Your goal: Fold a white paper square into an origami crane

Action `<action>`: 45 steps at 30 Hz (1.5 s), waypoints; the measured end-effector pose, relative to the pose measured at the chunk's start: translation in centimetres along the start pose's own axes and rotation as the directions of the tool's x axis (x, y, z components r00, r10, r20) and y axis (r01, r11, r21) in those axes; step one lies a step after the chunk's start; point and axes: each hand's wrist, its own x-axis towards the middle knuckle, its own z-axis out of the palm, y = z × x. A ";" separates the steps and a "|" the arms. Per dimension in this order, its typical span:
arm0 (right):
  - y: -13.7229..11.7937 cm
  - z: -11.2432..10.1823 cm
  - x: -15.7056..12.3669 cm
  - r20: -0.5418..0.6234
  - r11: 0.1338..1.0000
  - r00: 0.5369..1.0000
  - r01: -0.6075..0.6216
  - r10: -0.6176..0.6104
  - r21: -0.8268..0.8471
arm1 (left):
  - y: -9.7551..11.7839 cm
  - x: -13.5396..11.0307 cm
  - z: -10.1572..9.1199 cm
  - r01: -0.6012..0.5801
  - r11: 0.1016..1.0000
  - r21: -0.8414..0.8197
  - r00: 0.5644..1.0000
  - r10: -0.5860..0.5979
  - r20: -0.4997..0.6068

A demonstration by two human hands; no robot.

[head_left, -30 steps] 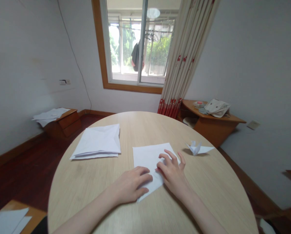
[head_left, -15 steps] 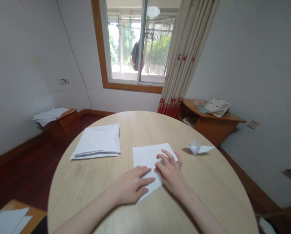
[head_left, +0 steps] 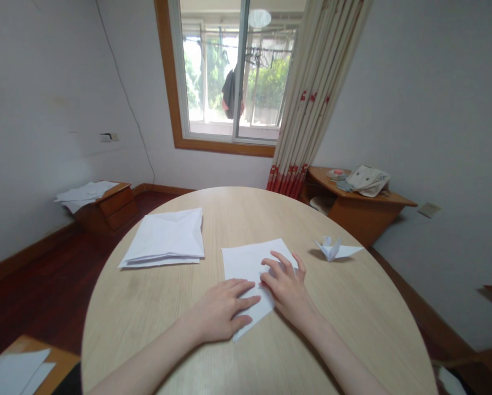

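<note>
A white sheet of paper [head_left: 241, 260] lies on the round table in front of me, with a slanted lower edge that comes to a point near me. Across its lower left part rests my left hand [head_left: 225, 310], palm down, fingers stretched out and spread. My right hand [head_left: 285, 285] is over the sheet's right side, its fingers apart and bent, the fingertips at or just above the paper. Whether the right thumb touches the sheet is hidden under the hand. To the right stands a folded white paper crane [head_left: 331, 250], apart from both hands.
A stack of white paper [head_left: 166, 236] lies on the left of the pale wooden table [head_left: 155, 307]. Beyond the table are a wooden corner desk [head_left: 361, 214] with a cloth bag [head_left: 369, 181], a low cabinet [head_left: 114, 206] with papers, and a curtain [head_left: 312, 93] by the window.
The sheet's far edge has shifted slightly left and away from me. Both hands have moved very slightly left, keeping nearly the same pose.
</note>
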 end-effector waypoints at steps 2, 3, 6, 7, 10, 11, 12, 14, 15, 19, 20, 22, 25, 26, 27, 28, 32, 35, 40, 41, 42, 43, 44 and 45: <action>0.0 -0.2 0.1 0.009 1.000 1.000 0.012 -0.012 0.025 | 0.0 0.1 0.0 0.006 1.000 0.023 1.000 -0.006 -0.012; -0.1 -0.4 0.1 0.016 0.999 1.000 0.018 -0.018 0.034 | 0.0 0.1 0.0 0.009 0.999 0.035 1.000 -0.009 -0.015; -0.2 -0.7 0.2 0.027 0.998 0.999 0.042 -0.044 0.048 | -0.1 0.1 0.0 0.016 0.998 0.062 0.999 -0.014 -0.028; -0.2 -0.8 0.2 0.017 0.997 0.999 0.048 -0.049 0.053 | -0.1 0.1 0.0 0.019 0.997 0.069 0.999 -0.016 -0.033; -0.3 -1.3 0.2 -0.041 0.995 0.998 0.045 -0.042 0.090 | -0.2 0.2 0.1 0.037 0.995 0.091 0.999 -0.033 -0.043; -0.2 -1.4 0.2 -0.059 0.994 0.998 0.035 -0.029 0.104 | -0.2 0.2 0.1 0.046 0.994 0.102 0.998 -0.042 -0.045; -0.2 -1.6 0.2 -0.067 0.993 0.998 0.021 -0.013 0.115 | -0.3 0.2 0.2 0.057 0.992 0.116 0.998 -0.052 -0.048; 0.0 -1.8 0.2 -0.065 0.992 0.997 -0.025 0.033 0.124 | -0.3 0.2 0.3 0.076 0.986 0.147 0.996 -0.070 -0.050; 0.2 -1.9 0.1 -0.053 0.990 0.997 -0.053 0.061 0.128 | -0.3 0.3 0.3 0.086 0.983 0.163 0.996 -0.079 -0.047; 1.0 -2.3 0.2 0.147 0.968 0.975 -0.190 0.166 0.164 | -0.3 0.5 0.3 0.113 0.972 0.206 0.993 -0.108 -0.039; 1.1 -2.4 0.3 0.232 0.960 0.955 -0.227 0.186 0.165 | -0.2 0.6 0.3 0.116 0.971 0.207 0.993 -0.110 -0.039; 1.2 -2.6 0.4 0.393 0.945 0.892 -0.298 0.224 0.137 | -0.2 0.6 0.2 0.120 0.974 0.193 0.993 -0.114 -0.041; 1.1 -2.7 0.5 0.544 0.930 0.797 -0.359 0.262 0.077 | -0.3 0.6 0.1 0.132 0.981 0.139 0.991 -0.127 -0.046; 1.0 -2.6 0.5 0.571 0.929 0.776 -0.366 0.266 0.064 | -0.3 0.6 0.1 0.136 0.983 0.119 0.990 -0.131 -0.051; 0.9 -2.6 0.5 0.589 0.928 0.763 -0.368 0.266 0.058 | -0.4 0.5 0.1 0.138 0.985 0.102 0.990 -0.132 -0.058; 0.8 -2.5 0.5 0.598 0.928 0.756 -0.368 0.264 0.054 | -0.5 0.5 0.1 0.137 0.987 0.088 0.989 -0.132 -0.065; 0.5 -2.2 0.5 0.607 0.932 0.752 -0.359 0.256 0.051 | -0.6 0.5 0.3 0.140 0.988 0.058 0.988 -0.136 -0.080; 0.3 -2.0 0.5 0.618 0.937 0.748 -0.344 0.240 0.052 | -0.6 0.5 0.2 0.152 0.987 0.048 0.986 -0.148 -0.075; -0.1 -2.1 0.6 0.644 0.946 0.734 -0.321 0.215 0.050 | -0.6 0.5 0.1 0.141 0.989 0.050 0.989 -0.138 -0.059; -0.2 -2.2 0.6 0.646 0.948 0.733 -0.316 0.212 0.047 | -0.7 0.4 0.1 0.133 0.990 0.050 0.989 -0.130 -0.064; -0.4 -2.2 0.7 0.649 0.949 0.732 -0.311 0.209 0.046 | -0.7 0.4 0.1 0.127 0.991 0.048 0.990 -0.124 -0.071; -0.5 -2.3 0.7 0.651 0.950 0.731 -0.308 0.205 0.046 | -0.8 0.4 0.2 0.123 0.991 0.046 0.990 -0.119 -0.078; -0.6 -2.3 0.7 0.653 0.951 0.730 -0.306 0.200 0.050 | -0.9 0.4 0.2 0.120 0.992 0.045 0.990 -0.116 -0.083; -0.7 -2.4 0.8 0.656 0.951 0.729 -0.305 0.196 0.056 | -0.9 0.4 0.3 0.118 0.992 0.047 0.990 -0.114 -0.085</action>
